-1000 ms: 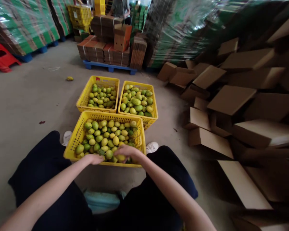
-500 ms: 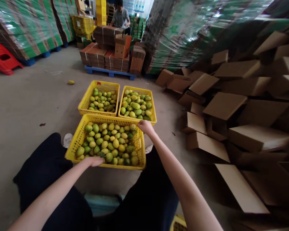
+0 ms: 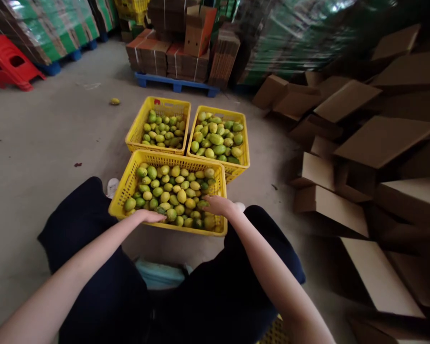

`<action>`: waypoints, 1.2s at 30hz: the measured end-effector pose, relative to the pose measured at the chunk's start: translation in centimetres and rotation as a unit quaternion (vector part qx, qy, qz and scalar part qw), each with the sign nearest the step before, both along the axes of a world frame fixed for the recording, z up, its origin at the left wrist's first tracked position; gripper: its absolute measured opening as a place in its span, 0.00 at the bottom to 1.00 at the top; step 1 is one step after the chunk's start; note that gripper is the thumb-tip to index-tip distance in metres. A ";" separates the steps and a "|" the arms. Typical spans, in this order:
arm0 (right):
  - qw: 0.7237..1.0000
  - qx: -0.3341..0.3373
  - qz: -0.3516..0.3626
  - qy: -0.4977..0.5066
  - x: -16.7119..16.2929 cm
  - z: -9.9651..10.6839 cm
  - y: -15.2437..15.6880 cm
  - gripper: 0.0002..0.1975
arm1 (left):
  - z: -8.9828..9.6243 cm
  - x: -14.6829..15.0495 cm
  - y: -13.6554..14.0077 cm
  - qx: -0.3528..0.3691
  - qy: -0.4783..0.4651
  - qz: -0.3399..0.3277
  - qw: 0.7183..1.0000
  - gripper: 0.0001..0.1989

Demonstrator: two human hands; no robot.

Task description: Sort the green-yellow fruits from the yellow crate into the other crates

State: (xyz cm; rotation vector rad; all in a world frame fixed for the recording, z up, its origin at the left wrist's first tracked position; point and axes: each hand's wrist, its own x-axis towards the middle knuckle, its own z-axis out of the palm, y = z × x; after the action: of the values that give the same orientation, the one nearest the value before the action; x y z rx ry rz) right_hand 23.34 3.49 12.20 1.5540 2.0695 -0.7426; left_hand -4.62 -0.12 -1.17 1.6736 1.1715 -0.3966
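Observation:
A yellow plastic crate point(image 3: 220, 179) full of green and yellow lemons point(image 3: 181, 196) stands on the floor between my knees. My left hand point(image 3: 153, 216) reaches over its near rim, fingers stretched out flat against the lemons at the front. Over the right side of the same crate is my right hand point(image 3: 218, 205), its fingers extended and touching green lemons near the right wall. I see no lemon lifted in either hand. Directly behind stand a left rear crate point(image 3: 132, 134) and a right rear crate point(image 3: 246, 143), both holding more lemons.
Open cardboard boxes point(image 3: 387, 138) lie heaped along the right. Bundled flat cartons point(image 3: 148, 52) rest on a blue pallet point(image 3: 177, 86) at the back. A single lemon point(image 3: 115, 101) lies on the floor, and a red plastic stool point(image 3: 10, 62) is at far left.
My right hand has moved from the crate's far right corner inward and nearer, onto the lemons. The left hand stays at the near rim. The view has tilted down and turned slightly left.

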 end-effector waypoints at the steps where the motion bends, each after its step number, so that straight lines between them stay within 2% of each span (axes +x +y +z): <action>1: 1.000 -0.002 0.011 -0.008 0.1 0.1 -0.2 0.23 | -0.1 -0.1 0.7 -0.004 0.011 -0.001 1.000 0.22; 3: 0.999 -0.005 0.028 -0.019 0.3 0.3 -0.5 0.24 | -0.1 -0.2 2.5 0.000 0.039 0.002 0.999 0.18; 7: 0.999 -0.005 0.046 -0.029 0.8 0.9 -1.2 0.23 | 0.0 0.5 6.1 0.081 0.078 0.002 0.994 0.13; 12: 0.998 0.008 0.057 -0.012 1.3 1.9 -1.8 0.21 | -0.7 3.1 8.2 0.161 0.107 -0.033 0.981 0.14; 16: 0.999 0.007 0.050 -0.019 1.9 2.9 -2.1 0.21 | -2.1 4.8 8.1 0.190 0.138 -0.064 0.970 0.19; 21: 0.999 0.005 0.050 -0.014 2.2 3.6 -2.7 0.21 | -3.3 4.9 7.1 0.198 0.160 -0.095 0.962 0.28; 29: 0.998 0.003 0.069 0.002 1.5 3.5 -3.2 0.25 | -3.9 5.3 6.4 0.217 0.172 -0.070 0.958 0.35; 32: 0.997 0.011 0.075 -0.007 1.4 3.2 -3.2 0.26 | -4.1 5.4 6.0 0.219 0.167 -0.058 0.959 0.35; 36: 0.998 0.007 0.069 -0.008 1.3 3.0 -3.0 0.26 | -4.3 5.0 5.9 0.217 0.154 -0.046 0.963 0.30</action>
State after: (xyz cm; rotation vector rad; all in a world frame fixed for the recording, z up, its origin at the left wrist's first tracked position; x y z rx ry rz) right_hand 24.67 0.46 15.20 1.4030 2.1488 -0.6643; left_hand 0.35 5.74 -5.51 2.1047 1.4914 -0.4979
